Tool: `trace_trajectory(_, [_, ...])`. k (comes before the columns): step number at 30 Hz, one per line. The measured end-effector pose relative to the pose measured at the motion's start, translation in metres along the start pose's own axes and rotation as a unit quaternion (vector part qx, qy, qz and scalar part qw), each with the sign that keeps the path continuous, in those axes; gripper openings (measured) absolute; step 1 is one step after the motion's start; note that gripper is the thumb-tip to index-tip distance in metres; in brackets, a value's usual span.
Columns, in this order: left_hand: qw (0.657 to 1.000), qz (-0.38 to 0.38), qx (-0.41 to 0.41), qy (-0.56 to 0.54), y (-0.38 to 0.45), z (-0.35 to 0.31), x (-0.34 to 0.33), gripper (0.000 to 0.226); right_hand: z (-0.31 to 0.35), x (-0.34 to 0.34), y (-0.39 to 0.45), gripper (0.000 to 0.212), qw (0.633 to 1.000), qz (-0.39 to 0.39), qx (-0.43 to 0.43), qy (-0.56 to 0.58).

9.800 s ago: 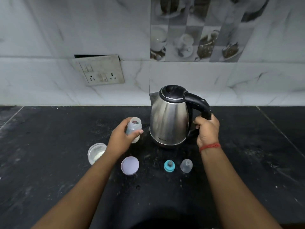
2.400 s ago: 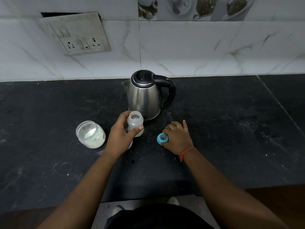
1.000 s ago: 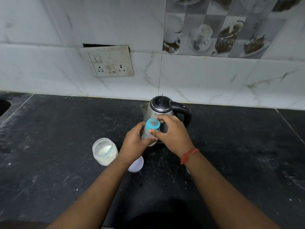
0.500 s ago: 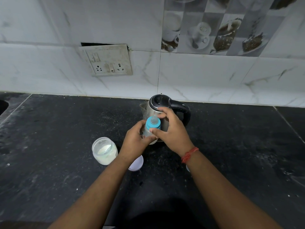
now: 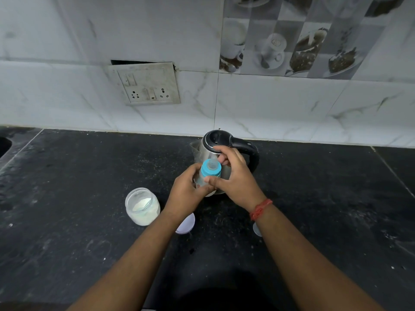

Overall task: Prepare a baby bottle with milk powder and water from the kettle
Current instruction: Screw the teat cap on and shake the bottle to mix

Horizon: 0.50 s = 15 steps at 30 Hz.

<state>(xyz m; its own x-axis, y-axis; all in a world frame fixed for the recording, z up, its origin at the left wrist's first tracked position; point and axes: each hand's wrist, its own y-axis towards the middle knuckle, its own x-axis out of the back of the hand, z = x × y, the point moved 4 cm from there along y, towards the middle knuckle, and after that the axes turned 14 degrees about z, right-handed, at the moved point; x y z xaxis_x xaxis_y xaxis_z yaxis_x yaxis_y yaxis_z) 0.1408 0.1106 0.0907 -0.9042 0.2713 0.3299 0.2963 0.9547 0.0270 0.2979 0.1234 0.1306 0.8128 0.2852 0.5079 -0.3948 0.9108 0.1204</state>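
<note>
My left hand (image 5: 187, 190) holds the small clear baby bottle (image 5: 200, 180) upright just in front of the kettle. A blue teat ring (image 5: 210, 169) sits on the bottle's mouth, and my right hand (image 5: 235, 178) has its thumb and fingers around that ring. The steel kettle (image 5: 207, 148) with its black lid and handle stands behind both hands, lid down. An open glass jar of white milk powder (image 5: 142, 206) stands on the counter left of my left wrist.
The jar's pale lid (image 5: 186, 224) lies partly under my left forearm. A clear bottle cap (image 5: 257, 230) peeks out beside my right forearm. The dark stone counter (image 5: 67, 187) runs to a tiled wall with a socket plate (image 5: 148, 85). A sink edge shows far left.
My right hand let go of the kettle handle, picked the blue teat ring off the counter and brought it onto the bottle. Over the last second both hands stay on the bottle.
</note>
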Motion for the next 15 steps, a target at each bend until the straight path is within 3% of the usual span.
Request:
trace_trajectory(5, [1.000,0.004,-0.001,-0.004,0.000,-0.002,0.001,0.052,-0.005,0.007,-0.003,0.077,0.996,0.061,0.011,0.066])
trace_trajectory(11, [1.000,0.003,-0.008,0.008,0.000,-0.004,0.000,0.046,0.002,0.000,0.000,0.075,0.999,0.035,0.013,-0.014])
trace_trajectory(15, [1.000,0.008,-0.009,-0.008,0.001,-0.004,-0.001,0.049,0.003,0.010,0.000,0.077,0.997,0.075,0.019,0.026])
